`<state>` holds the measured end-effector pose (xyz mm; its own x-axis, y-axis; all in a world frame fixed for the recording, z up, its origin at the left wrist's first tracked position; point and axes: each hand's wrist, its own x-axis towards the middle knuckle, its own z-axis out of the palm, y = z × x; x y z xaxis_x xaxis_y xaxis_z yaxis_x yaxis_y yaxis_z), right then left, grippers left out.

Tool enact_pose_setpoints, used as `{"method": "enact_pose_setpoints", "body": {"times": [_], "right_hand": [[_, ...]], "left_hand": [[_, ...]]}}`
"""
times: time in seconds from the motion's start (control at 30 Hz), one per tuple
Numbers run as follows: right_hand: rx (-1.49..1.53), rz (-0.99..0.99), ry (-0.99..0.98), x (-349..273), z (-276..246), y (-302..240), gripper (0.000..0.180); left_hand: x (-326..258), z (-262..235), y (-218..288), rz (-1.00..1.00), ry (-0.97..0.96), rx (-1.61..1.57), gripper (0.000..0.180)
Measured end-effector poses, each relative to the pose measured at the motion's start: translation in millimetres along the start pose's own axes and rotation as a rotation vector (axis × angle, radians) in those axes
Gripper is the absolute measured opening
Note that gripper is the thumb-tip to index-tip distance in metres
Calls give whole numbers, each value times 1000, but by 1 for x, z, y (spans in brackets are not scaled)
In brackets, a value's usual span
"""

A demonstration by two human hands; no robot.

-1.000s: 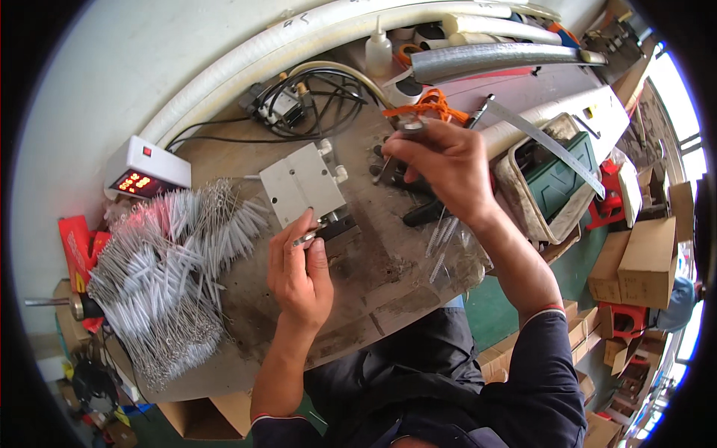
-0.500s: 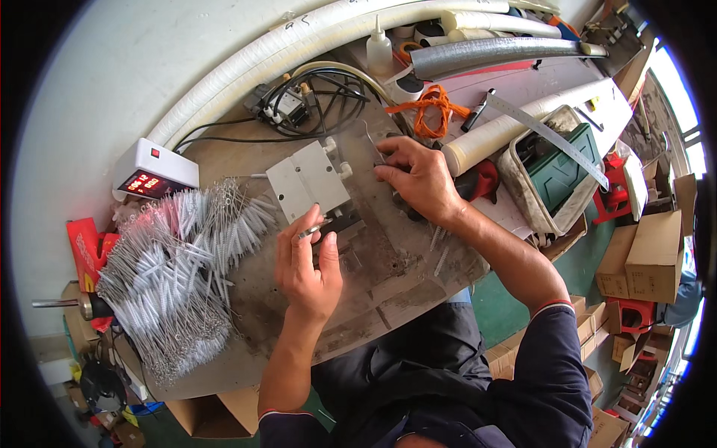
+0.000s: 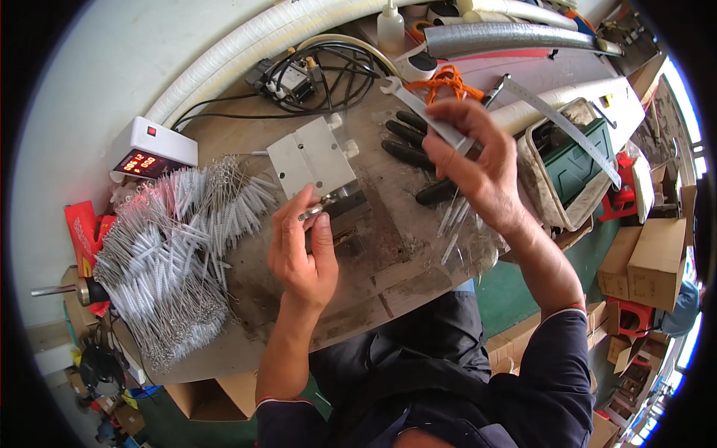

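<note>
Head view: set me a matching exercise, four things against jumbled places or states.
1. silver open-ended metal wrench
2. white boxy display unit
3. white-bristled wire brushes
4. green rectangular plastic case

A. heaped on the brown tabletop
B. crossed by a long metal ruler
C. held in the right hand
D. showing lit red digits

Pairs: 1-C, 2-D, 3-A, 4-B

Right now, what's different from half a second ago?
The right hand moved right, away from the pale grey rectangular block; its silver metal open-ended wrench now shows broadside. The spread-fingered black glove, mostly hidden before, shows more. The left hand stayed beside the block; the heap of white-bristled wire brushes stayed too.
</note>
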<state>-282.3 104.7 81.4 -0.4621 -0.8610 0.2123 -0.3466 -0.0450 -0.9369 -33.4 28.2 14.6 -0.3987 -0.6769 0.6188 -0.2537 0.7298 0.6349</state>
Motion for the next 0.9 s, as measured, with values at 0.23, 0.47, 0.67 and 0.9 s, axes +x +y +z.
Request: {"method": "enact_pose_setpoints", "body": {"times": [0.23,0.47,0.67,0.9], "right_hand": [[90,23,2,9,-5,-17,19],[78,-190,-388,31,7,-28,14],[-2,-451,-402,50,32,-22,20],[-3,-504,-480,57,45,-18,20]], "left_hand": [[2,0,3,-55,20,-16,20],[3,-3,-1,58,-53,124,20],[2,-1,-1,71,-49,147,19],[2,-2,-2,73,-45,144,18]]}}
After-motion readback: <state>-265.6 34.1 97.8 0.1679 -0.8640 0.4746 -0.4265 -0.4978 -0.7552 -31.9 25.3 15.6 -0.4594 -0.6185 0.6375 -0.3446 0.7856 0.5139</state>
